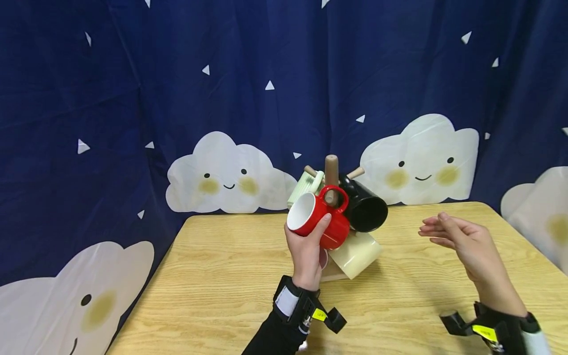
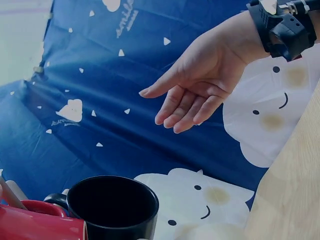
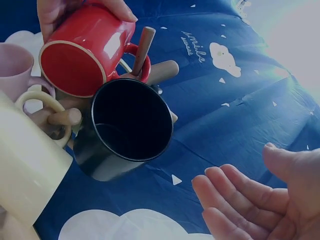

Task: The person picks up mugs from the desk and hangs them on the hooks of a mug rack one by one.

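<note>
My left hand [image 1: 306, 251] grips a red mug [image 1: 336, 229], white inside, by its body at the front of a wooden mug tree [image 1: 331, 170]. In the right wrist view a wooden peg passes through the loop of its handle. To its right, a black mug [image 1: 355, 192] hangs on the tree, mouth facing outward. My right hand [image 1: 470, 246] hovers apart at the right, fingers extended, holding nothing. Below the red mug hangs a cream mug [image 1: 357, 254], its handle around a peg [image 3: 65, 117].
Behind the red mug hangs a pale green mug [image 1: 301, 190]. A pink mug [image 3: 15, 67] sits low on the tree, mostly hidden in the head view. The tree stands on a wooden table [image 1: 222, 276] before a blue curtain [image 1: 244, 59] with clouds.
</note>
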The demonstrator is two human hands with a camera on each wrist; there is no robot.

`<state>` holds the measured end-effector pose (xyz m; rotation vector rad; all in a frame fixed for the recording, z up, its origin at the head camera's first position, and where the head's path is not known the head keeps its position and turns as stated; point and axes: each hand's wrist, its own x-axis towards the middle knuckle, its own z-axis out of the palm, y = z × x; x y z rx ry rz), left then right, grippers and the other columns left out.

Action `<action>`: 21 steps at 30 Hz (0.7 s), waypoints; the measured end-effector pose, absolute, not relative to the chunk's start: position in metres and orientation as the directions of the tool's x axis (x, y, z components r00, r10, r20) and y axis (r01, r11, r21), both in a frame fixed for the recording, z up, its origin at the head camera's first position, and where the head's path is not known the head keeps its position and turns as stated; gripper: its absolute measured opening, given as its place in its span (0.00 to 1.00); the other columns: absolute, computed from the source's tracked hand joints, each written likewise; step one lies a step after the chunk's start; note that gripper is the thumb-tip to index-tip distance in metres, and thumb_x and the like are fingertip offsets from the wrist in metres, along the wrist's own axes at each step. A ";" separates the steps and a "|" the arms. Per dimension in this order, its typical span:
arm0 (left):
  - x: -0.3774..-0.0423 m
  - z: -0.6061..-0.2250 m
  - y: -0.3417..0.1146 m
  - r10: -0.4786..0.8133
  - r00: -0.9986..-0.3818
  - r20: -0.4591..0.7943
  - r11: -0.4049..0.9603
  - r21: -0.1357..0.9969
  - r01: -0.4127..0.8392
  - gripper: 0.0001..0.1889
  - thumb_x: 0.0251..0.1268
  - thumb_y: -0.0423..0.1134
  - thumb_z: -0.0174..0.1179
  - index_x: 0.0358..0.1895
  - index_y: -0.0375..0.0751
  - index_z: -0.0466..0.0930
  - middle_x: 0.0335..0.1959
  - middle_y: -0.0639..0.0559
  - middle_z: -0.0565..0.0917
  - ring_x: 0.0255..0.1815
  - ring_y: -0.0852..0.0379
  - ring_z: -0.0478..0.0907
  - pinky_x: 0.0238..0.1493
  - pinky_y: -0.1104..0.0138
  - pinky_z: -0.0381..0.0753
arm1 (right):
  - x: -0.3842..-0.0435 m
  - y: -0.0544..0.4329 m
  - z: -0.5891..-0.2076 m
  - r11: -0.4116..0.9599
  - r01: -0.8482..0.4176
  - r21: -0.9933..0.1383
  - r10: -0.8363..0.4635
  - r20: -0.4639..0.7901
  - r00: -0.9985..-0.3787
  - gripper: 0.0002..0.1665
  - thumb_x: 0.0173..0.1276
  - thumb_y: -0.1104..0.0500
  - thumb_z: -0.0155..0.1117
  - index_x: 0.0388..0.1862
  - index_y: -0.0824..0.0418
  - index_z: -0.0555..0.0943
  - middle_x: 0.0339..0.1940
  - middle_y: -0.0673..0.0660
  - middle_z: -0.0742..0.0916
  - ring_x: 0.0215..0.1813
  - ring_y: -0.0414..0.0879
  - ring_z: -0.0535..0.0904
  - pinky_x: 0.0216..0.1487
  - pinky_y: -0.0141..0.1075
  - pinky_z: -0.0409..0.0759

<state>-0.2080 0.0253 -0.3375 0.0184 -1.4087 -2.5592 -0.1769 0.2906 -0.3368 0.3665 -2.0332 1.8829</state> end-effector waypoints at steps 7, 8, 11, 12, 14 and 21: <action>-0.206 -0.336 0.022 -0.236 -0.968 0.087 -0.429 0.884 0.184 0.48 0.44 0.41 0.71 0.66 0.50 0.46 0.61 0.49 0.64 0.62 0.49 0.62 0.55 0.58 0.75 | -0.178 0.291 -0.337 0.073 -0.410 -0.909 0.028 0.413 -0.910 0.16 0.73 0.59 0.46 0.37 0.56 0.83 0.32 0.44 0.88 0.35 0.34 0.84 0.35 0.24 0.79; -0.206 -0.335 0.022 -0.241 -0.967 0.084 -0.422 0.888 0.182 0.49 0.44 0.42 0.71 0.66 0.50 0.46 0.61 0.48 0.64 0.62 0.49 0.62 0.56 0.57 0.75 | -0.178 0.291 -0.337 0.072 -0.410 -0.909 0.027 0.413 -0.910 0.16 0.73 0.59 0.46 0.37 0.56 0.83 0.32 0.44 0.88 0.35 0.34 0.84 0.35 0.24 0.79; -0.208 -0.335 0.021 -0.241 -0.967 0.082 -0.419 0.890 0.180 0.48 0.44 0.41 0.70 0.66 0.49 0.46 0.62 0.47 0.62 0.62 0.48 0.62 0.56 0.57 0.75 | -0.179 0.291 -0.336 0.086 -0.407 -0.909 0.022 0.410 -0.912 0.16 0.73 0.59 0.46 0.37 0.56 0.83 0.32 0.44 0.88 0.35 0.34 0.84 0.35 0.24 0.79; -0.208 -0.335 0.021 -0.240 -0.967 0.085 -0.418 0.890 0.182 0.48 0.45 0.40 0.70 0.66 0.48 0.46 0.62 0.47 0.62 0.63 0.47 0.61 0.56 0.57 0.75 | -0.179 0.291 -0.337 0.095 -0.404 -0.910 0.020 0.408 -0.913 0.16 0.73 0.58 0.46 0.37 0.56 0.83 0.32 0.43 0.88 0.35 0.34 0.84 0.35 0.24 0.79; -0.208 -0.336 0.021 -0.238 -0.967 0.089 -0.416 0.891 0.184 0.47 0.45 0.40 0.70 0.66 0.47 0.46 0.62 0.46 0.62 0.63 0.47 0.61 0.56 0.57 0.75 | -0.179 0.291 -0.337 0.118 -0.397 -0.910 0.018 0.402 -0.916 0.16 0.73 0.58 0.46 0.37 0.55 0.83 0.32 0.43 0.88 0.35 0.34 0.84 0.35 0.23 0.79; -0.209 -0.336 0.016 -0.240 -0.965 0.110 -0.411 0.889 0.204 0.47 0.46 0.39 0.69 0.66 0.46 0.47 0.63 0.44 0.60 0.65 0.46 0.59 0.60 0.56 0.71 | -0.180 0.292 -0.338 0.202 -0.363 -0.909 0.021 0.375 -0.927 0.16 0.73 0.56 0.46 0.37 0.52 0.83 0.32 0.40 0.87 0.35 0.32 0.84 0.35 0.22 0.79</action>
